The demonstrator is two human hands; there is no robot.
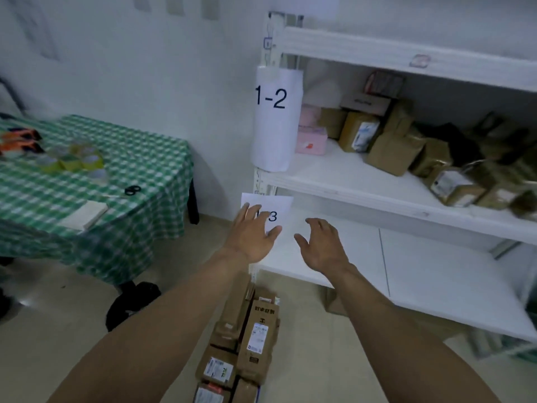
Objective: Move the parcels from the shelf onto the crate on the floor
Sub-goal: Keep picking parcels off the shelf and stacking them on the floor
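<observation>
While the left hand (252, 231) and right hand (319, 245) are hovering spread and empty below the parcels (395, 149) heaped on the shelf (334, 181), I'm thinking tugging one out is risking a slide of its leaning neighbours.

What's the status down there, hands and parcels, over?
Left hand and right hand open, empty. Parcels wait on middle shelf; stack of boxes on floor below. Nothing blocks the reach.

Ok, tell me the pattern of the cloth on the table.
The tablecloth is a green-and-white check, seen in the head view.
</observation>
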